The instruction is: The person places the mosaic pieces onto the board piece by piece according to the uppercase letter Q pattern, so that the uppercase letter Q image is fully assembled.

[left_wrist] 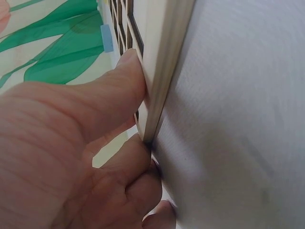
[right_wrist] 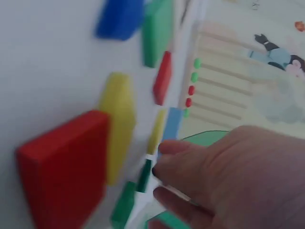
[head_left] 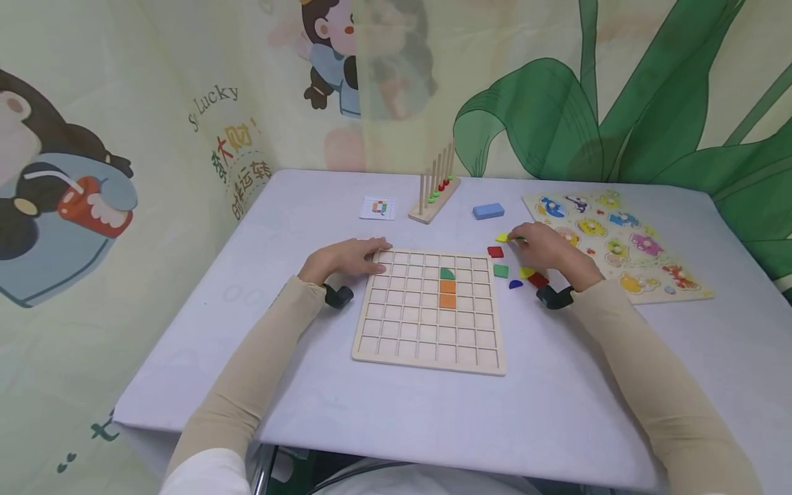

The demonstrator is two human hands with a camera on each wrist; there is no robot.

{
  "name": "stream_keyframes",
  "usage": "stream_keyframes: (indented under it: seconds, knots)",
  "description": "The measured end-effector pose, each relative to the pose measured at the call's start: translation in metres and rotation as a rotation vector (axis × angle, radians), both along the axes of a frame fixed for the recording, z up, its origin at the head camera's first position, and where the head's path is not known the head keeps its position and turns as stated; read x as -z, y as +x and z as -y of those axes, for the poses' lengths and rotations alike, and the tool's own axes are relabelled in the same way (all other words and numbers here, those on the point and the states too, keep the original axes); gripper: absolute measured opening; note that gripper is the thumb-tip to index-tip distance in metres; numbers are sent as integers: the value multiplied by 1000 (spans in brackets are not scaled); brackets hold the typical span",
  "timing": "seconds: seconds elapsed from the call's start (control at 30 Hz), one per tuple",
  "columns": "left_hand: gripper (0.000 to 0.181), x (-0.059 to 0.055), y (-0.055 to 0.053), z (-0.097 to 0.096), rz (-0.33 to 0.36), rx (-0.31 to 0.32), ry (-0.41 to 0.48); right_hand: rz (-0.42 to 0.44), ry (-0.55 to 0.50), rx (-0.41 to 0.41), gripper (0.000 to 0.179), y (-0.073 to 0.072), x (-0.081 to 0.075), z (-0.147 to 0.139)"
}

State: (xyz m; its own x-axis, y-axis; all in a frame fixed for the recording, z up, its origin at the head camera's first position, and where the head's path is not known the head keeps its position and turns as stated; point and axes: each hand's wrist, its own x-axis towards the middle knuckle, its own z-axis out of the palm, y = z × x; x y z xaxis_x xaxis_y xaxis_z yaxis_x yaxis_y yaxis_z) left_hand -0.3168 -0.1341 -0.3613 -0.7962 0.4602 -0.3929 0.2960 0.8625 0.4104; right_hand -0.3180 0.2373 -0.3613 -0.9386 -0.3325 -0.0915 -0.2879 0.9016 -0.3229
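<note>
My left hand (head_left: 351, 258) grips the upper left corner of a wooden grid board (head_left: 401, 333). In the left wrist view its thumb lies over the frame, with the other fingers bent by the edge. One green quarter-round piece (head_left: 447, 273) and two orange square pieces (head_left: 447, 293) sit in the board's cells. To the right of the board, my right hand (head_left: 544, 246) reaches down among loose pieces. Its fingertips are right at a dark green piece (right_wrist: 144, 176), beside a yellow piece (head_left: 502, 237). The fingers look loosely bent, not wrapped round a piece.
Red (head_left: 495, 251), green (head_left: 501, 271) and blue (head_left: 515, 284) pieces lie between board and right hand. Behind are a pattern card (head_left: 377, 208), a peg rack (head_left: 427, 212) with beads and a blue block (head_left: 488, 211). A picture puzzle board (head_left: 656, 292) lies at the right.
</note>
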Motion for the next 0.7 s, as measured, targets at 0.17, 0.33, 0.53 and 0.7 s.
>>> stream_keyframes:
  seconds: [0.17, 0.33, 0.53, 0.7]
  knots:
    - [62, 0, 0, -1, -6, 2, 0, 56, 20, 18, 42, -4, 9, -5]
    - [62, 0, 0, -1, 1, -3, 1, 32, 32, 56, 38, -5, 7, -6]
    - [62, 1, -1, -1, 4, -8, -4, 66, 57, 104, 35, -7, 4, -8]
    - [62, 1, -1, -1, -1, -9, -12, 112, 52, 102, 36, -8, 3, -9]
